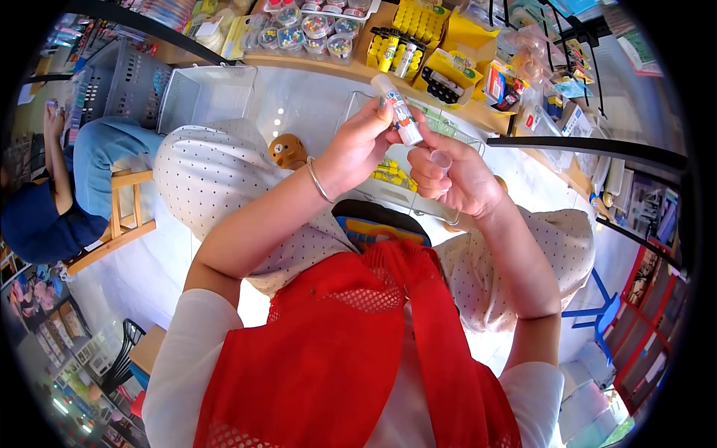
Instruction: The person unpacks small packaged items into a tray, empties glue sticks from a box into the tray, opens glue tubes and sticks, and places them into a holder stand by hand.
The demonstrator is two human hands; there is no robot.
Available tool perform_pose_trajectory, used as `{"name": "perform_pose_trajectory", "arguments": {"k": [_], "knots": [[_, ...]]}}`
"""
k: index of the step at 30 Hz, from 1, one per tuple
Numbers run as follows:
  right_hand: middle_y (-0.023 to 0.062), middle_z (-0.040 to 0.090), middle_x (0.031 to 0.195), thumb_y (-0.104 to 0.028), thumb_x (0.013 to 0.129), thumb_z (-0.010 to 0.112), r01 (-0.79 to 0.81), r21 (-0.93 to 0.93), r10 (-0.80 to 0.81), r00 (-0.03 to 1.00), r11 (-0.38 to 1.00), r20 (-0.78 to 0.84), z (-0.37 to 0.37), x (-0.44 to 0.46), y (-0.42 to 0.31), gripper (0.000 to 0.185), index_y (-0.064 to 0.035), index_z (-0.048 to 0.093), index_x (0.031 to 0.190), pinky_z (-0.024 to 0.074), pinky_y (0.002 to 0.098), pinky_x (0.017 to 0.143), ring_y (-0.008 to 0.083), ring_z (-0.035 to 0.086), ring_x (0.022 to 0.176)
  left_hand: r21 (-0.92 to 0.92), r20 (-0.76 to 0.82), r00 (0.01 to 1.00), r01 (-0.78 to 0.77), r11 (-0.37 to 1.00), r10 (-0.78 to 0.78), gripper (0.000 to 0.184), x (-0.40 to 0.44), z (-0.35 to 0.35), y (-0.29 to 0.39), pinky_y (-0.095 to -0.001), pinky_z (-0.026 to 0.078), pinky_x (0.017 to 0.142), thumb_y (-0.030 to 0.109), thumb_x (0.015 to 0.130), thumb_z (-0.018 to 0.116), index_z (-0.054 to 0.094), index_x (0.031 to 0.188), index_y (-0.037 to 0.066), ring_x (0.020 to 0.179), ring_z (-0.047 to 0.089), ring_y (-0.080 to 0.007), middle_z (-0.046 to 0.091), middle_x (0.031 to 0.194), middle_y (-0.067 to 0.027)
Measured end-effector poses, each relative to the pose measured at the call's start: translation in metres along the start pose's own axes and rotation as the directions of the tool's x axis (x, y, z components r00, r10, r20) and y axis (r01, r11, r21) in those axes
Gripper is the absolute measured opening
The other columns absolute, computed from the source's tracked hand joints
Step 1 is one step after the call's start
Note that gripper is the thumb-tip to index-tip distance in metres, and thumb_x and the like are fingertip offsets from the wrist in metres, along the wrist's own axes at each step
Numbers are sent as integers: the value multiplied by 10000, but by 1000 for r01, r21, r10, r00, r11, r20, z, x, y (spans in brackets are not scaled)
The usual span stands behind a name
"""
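Note:
Between my two hands is a small white tube (404,119) with a coloured printed label and a clear whitish top, tilted up to the left. My left hand (357,142), with a bracelet at the wrist, has its fingers closed on the tube. My right hand (461,170) touches the tube's lower end with its fingertips and holds a small clear cap (441,159) in its curled fingers. Below the hands, a wire basket (390,188) holds yellow items (393,173).
A shelf (358,71) ahead carries tubs of coloured pieces (316,27) and yellow boxes of tubes (418,21). Another wire basket (205,97) stands at left. A person in dark blue (52,209) sits on a wooden stool (123,216). A brown round object (287,151) lies near my knee.

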State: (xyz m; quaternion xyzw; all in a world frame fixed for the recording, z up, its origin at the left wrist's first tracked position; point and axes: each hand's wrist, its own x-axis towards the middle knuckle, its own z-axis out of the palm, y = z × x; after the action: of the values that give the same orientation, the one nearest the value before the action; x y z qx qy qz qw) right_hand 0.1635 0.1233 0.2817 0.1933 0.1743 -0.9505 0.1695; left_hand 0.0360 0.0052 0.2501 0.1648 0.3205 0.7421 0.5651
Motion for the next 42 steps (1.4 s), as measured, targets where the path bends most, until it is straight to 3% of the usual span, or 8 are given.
{"name": "perform_pose_trajectory", "arguments": {"k": [5, 8, 14, 17, 20, 24, 30, 42], "knots": [[4, 443, 558, -345, 932, 383, 36, -405, -62, 997, 914, -52, 5, -3, 0, 324, -41, 489, 967, 283, 195, 396, 64, 358, 442, 82, 34, 999, 27, 996, -30, 305, -3, 2, 1, -243, 383, 724, 336, 920, 416, 471, 1066, 74, 845, 493, -98, 543, 981, -47], [18, 495, 578, -316, 931, 386, -82, -695, -181, 938, 714, -297, 9, -4, 1, 305, -35, 504, 921, 339, 206, 417, 77, 436, 467, 253, -55, 998, 37, 967, -23, 297, -4, 4, -6, -247, 386, 723, 326, 921, 420, 468, 1064, 70, 838, 497, -98, 544, 967, -42], [33, 518, 651, -300, 922, 403, -85, -789, -305, 893, 609, -332, 4, -1, 7, 306, -11, 503, 950, 400, 226, 482, 101, 488, 543, 310, -154, 988, 50, 950, -2, 285, 1, -6, -11, -242, 368, 684, 309, 920, 427, 480, 1044, 59, 759, 466, -88, 520, 828, -14], [57, 512, 770, -281, 915, 411, 113, -677, -359, 903, 727, -235, -16, -9, -2, 328, 0, 469, 1072, 423, 233, 559, 108, 495, 642, 460, -215, 966, -27, 887, 141, 268, 6, -10, 0, -226, 317, 611, 284, 917, 428, 523, 1003, 48, 636, 375, -71, 427, 687, 18], [66, 481, 835, -225, 903, 419, 168, -850, -503, 855, 499, -127, -18, -16, -13, 338, -17, 422, 1171, 439, 242, 640, 121, 488, 711, 581, -17, 1000, -1, 814, 13, 286, 8, -20, 10, -211, 370, 650, 264, 895, 494, 540, 1028, 16, 695, 446, -63, 500, 755, 11], [104, 564, 995, 3, 814, 535, 212, -957, -684, 729, 200, 18, 4, -26, -20, 401, -27, 399, 1190, 449, 294, 833, 175, 560, 938, 631, 13, 1000, -18, 775, 12, 317, 3, -13, 10, -217, 428, 755, 174, 843, 589, 532, 1088, -19, 848, 510, -69, 568, 918, -20], [132, 535, 1154, 71, 778, 553, 335, -939, -644, 736, 81, 207, 4, -29, -22, 456, -20, 394, 1195, 435, 325, 886, 210, 511, 1092, 671, 74, 984, 71, 738, -161, 358, -3, -10, 16, -216, 456, 736, 149, 811, 633, 529, 1104, -29, 858, 528, -68, 578, 986, -39], [127, 517, 1175, 94, 773, 531, 324, -926, -555, 815, 195, 168, 9, -33, -21, 468, -14, 389, 1206, 423, 321, 909, 210, 494, 1103, 650, 68, 977, 110, 752, -201, 365, -4, -11, 15, -196, 454, 679, 158, 805, 642, 535, 1092, -40, 803, 526, -54, 586, 942, -33]]}}
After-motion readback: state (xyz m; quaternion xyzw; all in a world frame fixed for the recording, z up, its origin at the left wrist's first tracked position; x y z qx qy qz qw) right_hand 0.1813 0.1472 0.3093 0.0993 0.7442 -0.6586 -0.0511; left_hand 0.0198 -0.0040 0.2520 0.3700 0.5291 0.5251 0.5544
